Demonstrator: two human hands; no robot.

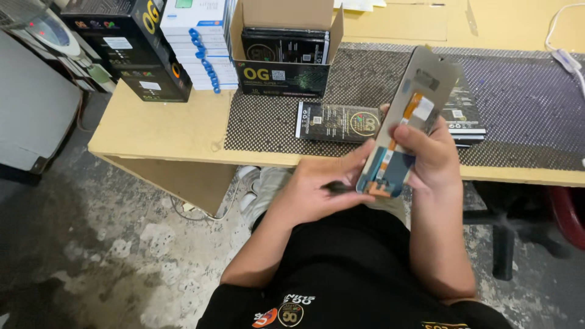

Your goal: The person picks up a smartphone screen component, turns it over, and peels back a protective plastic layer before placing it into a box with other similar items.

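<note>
My right hand [429, 155] grips a phone screen panel [420, 91] from its right side and holds it tilted, back side up, above the table's front edge. An orange flex strip and a blue patch show on the panel's back. My left hand [323, 186] is closed on a small dark tool or strip [336, 187] at the panel's lower end; what it is stays unclear. A flat black box [335, 122] lies on the dark mat [518, 103] just beyond my hands.
An open cardboard carton [286, 45] with black boxes stands at the back of the wooden table [158, 125]. White boxes [198, 36] and black boxes [131, 42] are stacked at the left. A white cable [567, 55] runs at the right. A chair base [506, 237] stands under the table.
</note>
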